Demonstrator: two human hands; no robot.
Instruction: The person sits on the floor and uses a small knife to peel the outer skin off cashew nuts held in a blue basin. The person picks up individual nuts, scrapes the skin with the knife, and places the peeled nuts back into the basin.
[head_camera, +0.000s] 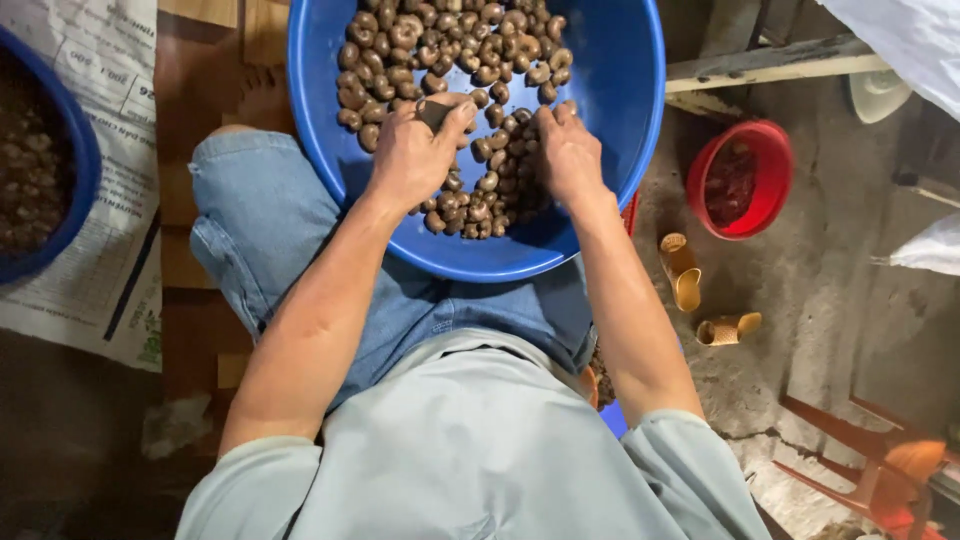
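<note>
Both forearms reach forward from the body into a blue basin (620, 120) resting on the person's lap, over denim-clad knees. The left hand (412, 155) is curled knuckles-up, its fingers (458, 118) pinched narrowly around one dark nut (433, 112) lifted just above the heap. The right hand (567, 152) lies palm-down with its fingers tucked into the brown nuts (450, 50), so I cannot tell how wide they are. To the right on the floor stand a small red bowl (770, 160) and two short tan tubes (682, 270). At far left, a second blue tub (80, 150) sits on newspaper (100, 290).
</note>
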